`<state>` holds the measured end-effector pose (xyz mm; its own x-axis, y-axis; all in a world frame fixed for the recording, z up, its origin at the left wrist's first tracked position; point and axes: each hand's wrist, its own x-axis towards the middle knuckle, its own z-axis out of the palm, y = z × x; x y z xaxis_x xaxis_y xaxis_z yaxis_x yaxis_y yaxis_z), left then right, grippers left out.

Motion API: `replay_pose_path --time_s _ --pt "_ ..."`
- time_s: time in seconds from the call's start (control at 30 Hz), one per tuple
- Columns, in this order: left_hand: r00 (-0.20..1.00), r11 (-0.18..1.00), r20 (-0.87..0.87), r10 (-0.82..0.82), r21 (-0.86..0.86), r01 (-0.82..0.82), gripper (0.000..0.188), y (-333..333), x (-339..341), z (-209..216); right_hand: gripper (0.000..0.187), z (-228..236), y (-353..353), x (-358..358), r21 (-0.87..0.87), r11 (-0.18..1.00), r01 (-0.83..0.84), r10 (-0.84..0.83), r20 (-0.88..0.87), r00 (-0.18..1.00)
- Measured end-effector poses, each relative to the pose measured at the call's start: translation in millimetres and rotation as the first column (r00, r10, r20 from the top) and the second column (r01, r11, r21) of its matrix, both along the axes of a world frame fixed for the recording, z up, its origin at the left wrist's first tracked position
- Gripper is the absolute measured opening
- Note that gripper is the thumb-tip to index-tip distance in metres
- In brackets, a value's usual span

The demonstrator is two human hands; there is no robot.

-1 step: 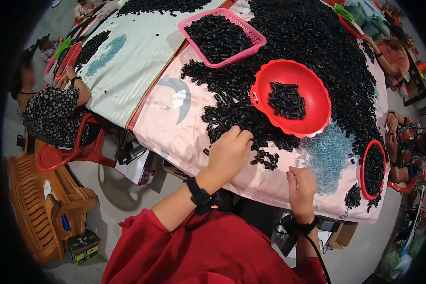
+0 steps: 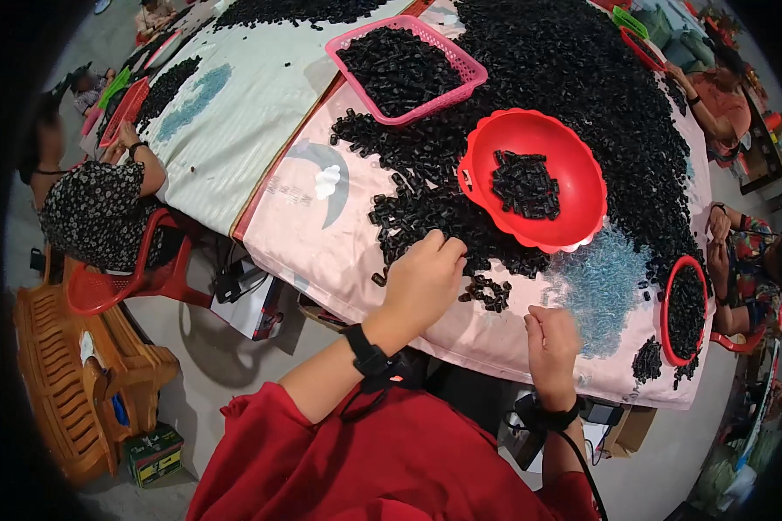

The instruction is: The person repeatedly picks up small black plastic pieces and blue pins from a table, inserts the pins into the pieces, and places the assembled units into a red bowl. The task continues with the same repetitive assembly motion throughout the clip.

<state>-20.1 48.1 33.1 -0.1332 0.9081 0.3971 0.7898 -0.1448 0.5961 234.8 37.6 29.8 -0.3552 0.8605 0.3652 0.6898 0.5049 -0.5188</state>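
My left hand (image 2: 424,276) is closed, fingers curled together, at the near edge of a spread of small black cylinder-shaped pieces (image 2: 417,217). Whatever its fingertips may hold is hidden. My right hand (image 2: 553,347) is closed in a pinch above the pink cloth, beside a heap of tiny clear-blue pieces (image 2: 604,295); anything in its fingers is too small to make out. Between the two hands lies a little cluster of dark brownish-black pieces (image 2: 488,293). Beyond them a red scalloped bowl (image 2: 573,156) holds a small pile of the black pieces.
A pink basket (image 2: 473,76) full of black pieces stands at the back. At the right lies a red oval tray (image 2: 666,317) of them. Co-workers sit left and right, one on a red chair (image 2: 104,282). A wooden bench (image 2: 69,365) stands lower left.
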Motion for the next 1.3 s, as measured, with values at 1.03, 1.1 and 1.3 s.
replay_pose_path --time_s 1.03,1.1,1.3 --pt "0.987 0.995 -0.143 -0.07 -0.08 0.059 0.02 1 -1 -18 0.017 -9 -9 6 -0.031 0.999 0.041 -0.045 -0.121 0.992" --pt "0.996 0.998 -0.077 -0.036 -0.063 0.031 0.018 -2 -2 -11 0.017 -9 -10 8 -0.05 0.997 0.05 -0.056 -0.127 0.99" --pt "0.541 0.783 0.832 0.118 -0.413 0.465 0.018 -23 -9 3 0.015 -3 -15 -1 -0.176 0.982 0.064 -0.1 -0.206 0.973"
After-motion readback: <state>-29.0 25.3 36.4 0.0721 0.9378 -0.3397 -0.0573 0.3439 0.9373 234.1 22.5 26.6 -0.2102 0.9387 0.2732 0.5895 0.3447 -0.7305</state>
